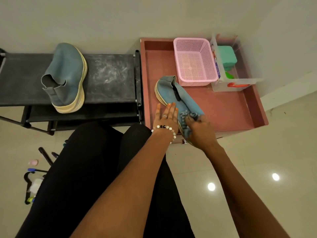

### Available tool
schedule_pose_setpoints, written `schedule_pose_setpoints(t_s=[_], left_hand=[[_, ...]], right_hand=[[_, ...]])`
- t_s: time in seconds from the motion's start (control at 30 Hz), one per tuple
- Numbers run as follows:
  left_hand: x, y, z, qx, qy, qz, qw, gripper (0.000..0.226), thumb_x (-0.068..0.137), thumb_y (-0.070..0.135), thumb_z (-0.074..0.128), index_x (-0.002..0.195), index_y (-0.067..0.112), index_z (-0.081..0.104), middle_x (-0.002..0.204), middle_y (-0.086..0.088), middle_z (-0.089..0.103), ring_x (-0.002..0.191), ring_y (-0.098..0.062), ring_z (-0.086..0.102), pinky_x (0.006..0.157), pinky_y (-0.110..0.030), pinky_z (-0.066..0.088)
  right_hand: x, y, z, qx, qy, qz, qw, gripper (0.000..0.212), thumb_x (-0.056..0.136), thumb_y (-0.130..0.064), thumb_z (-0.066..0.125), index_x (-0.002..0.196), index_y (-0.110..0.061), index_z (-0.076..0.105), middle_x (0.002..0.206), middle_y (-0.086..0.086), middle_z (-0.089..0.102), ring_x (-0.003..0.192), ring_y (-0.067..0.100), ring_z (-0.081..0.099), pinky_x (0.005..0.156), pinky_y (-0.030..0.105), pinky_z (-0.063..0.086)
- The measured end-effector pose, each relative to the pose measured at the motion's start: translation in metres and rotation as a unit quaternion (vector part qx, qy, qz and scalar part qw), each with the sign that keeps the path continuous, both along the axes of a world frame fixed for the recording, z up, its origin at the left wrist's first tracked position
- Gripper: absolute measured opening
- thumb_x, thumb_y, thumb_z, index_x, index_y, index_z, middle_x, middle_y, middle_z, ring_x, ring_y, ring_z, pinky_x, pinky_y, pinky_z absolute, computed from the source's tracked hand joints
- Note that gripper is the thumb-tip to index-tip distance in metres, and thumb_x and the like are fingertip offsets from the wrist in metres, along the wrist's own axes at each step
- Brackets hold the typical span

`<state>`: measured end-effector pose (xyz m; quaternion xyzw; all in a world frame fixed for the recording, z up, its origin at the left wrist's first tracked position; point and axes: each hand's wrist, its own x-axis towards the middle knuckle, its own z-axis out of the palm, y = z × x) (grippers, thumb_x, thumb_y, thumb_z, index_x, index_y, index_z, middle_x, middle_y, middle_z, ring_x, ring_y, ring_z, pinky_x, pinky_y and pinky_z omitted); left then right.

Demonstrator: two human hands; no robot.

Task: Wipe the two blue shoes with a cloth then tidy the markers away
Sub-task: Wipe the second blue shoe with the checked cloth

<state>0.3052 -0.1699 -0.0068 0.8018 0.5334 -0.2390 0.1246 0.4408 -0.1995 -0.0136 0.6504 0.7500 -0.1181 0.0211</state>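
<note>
the pink tray's right half lay bare before me; the pink basket and clear bin blocked its far edge, the black rack its left.

Shoe in tray, before basket

A black rack with a dusty top fills the left of the frame. Right of it sits a pink tray holding a pink basket and a clear box. A hanger lies lower left on the floor.
</note>
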Motion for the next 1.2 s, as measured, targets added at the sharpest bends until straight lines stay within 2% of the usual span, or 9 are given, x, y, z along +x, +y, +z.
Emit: schedule_pose_setpoints(t_s=[0.1, 0.17, 0.27, 0.37, 0.57, 0.8, 1.0, 1.13, 1.2], left_hand=[[0.0, 0.001, -0.002, -0.002, -0.017, 0.005, 1.0, 0.06, 0.1, 0.009, 0.018, 0.148, 0.003, -0.018, 0.153, -0.013, -0.03, 0.143, -0.028, -0.025, 0.108, -0.057, -0.018], [0.001, 0.0, -0.004, 0.001, -0.011, 0.004, 1.0, 0.06, 0.101, 0.011, 0.018, 0.147, 0.003, -0.019, 0.153, -0.013, -0.03, 0.142, -0.029, -0.025, 0.109, -0.056, -0.017], [0.004, -0.002, -0.008, -0.005, -0.008, 0.009, 1.0, 0.063, 0.101, 0.015, 0.022, 0.147, 0.002, -0.02, 0.153, -0.015, -0.03, 0.142, -0.031, -0.026, 0.112, -0.055, -0.014], [0.005, 0.0, -0.011, -0.01, -0.013, 0.014, 1.0, 0.062, 0.102, 0.016, 0.021, 0.147, 0.002, -0.02, 0.153, -0.015, -0.03, 0.142, -0.03, -0.026, 0.113, -0.055, -0.012], [0.007, -0.001, -0.01, -0.002, -0.006, 0.022, 1.0, 0.062, 0.102, 0.017, 0.02, 0.146, 0.0, -0.019, 0.153, -0.016, -0.029, 0.142, -0.031, -0.025, 0.116, -0.05, -0.011], [0.007, -0.003, -0.012, 0.007, -0.027, 0.024, 0.999, 0.06, 0.101, 0.011, 0.018, 0.146, 0.0, -0.019, 0.153, -0.017, -0.029, 0.142, -0.032, -0.024, 0.114, -0.049, -0.012], [0.008, 0.0, -0.018, -0.019, -0.072, 0.059, 0.996, 0.061, 0.101, 0.012, 0.02, 0.147, 0.002, -0.018, 0.154, -0.015, -0.029, 0.142, -0.031, -0.024, 0.117, -0.042, -0.006], [0.008, 0.0, -0.016, -0.026, -0.073, 0.059, 0.995, 0.062, 0.102, 0.017, 0.021, 0.148, 0.003, -0.018, 0.154, -0.013, -0.028, 0.143, -0.028, -0.023, 0.118, -0.042, -0.005], [0.008, 0.0, -0.015, -0.02, -0.067, 0.057, 0.996, 0.061, 0.102, 0.015, 0.021, 0.148, 0.003, -0.018, 0.154, -0.014, -0.027, 0.143, -0.029, -0.024, 0.118, -0.042, -0.005]], right_hand=[[0.008, -0.022, 0.001, -0.011, -0.041, 0.028, 0.999, 0.059, 0.061, -0.011, 0.078, 0.117, -0.006, 0.063, 0.087, 0.015, 0.069, 0.096, 0.042, 0.057, 0.07, 0.048, 0.051], [0.01, -0.015, 0.0, 0.015, -0.076, 0.072, 0.994, 0.06, 0.058, -0.016, 0.081, 0.114, -0.002, 0.063, 0.096, 0.012, 0.07, 0.095, 0.04, 0.059, 0.066, 0.046, 0.052], [0.005, 0.014, -0.002, 0.008, -0.093, 0.105, 0.99, 0.058, 0.077, -0.021, 0.068, 0.129, -0.001, 0.052, 0.13, 0.015, 0.057, 0.117, 0.041, 0.048, 0.084, 0.049, 0.047], [-0.011, 0.053, -0.004, 0.011, -0.126, 0.091, 0.988, 0.054, 0.092, -0.029, 0.046, 0.14, -0.005, 0.039, 0.145, 0.01, 0.04, 0.133, 0.036, 0.03, 0.097, 0.046, 0.035], [-0.015, 0.057, -0.006, 0.002, -0.108, 0.068, 0.992, 0.057, 0.093, -0.029, 0.044, 0.146, -0.012, 0.03, 0.151, 0.003, 0.032, 0.136, 0.031, 0.024, 0.1, 0.044, 0.031], [0.01, -0.009, -0.002, -0.043, -0.056, 0.023, 0.997, 0.067, 0.087, -0.029, 0.057, 0.147, -0.022, 0.028, 0.145, -0.007, 0.042, 0.131, 0.027, 0.03, 0.099, 0.043, 0.035], [-0.012, 0.032, -0.002, -0.007, -0.097, 0.055, 0.994, 0.056, 0.094, -0.032, 0.044, 0.143, -0.008, 0.033, 0.149, 0.007, 0.036, 0.134, 0.031, 0.029, 0.102, 0.041, 0.033], [-0.023, 0.067, -0.001, 0.01, -0.136, 0.066, 0.989, 0.047, 0.093, -0.033, 0.041, 0.131, -0.005, 0.046, 0.137, 0.009, 0.048, 0.125, 0.03, 0.038, 0.094, 0.04, 0.038], [-0.021, 0.06, -0.002, 0.024, -0.105, 0.059, 0.992, 0.048, 0.092, -0.03, 0.044, 0.133, -0.005, 0.045, 0.138, 0.009, 0.048, 0.124, 0.032, 0.04, 0.092, 0.043, 0.039]])
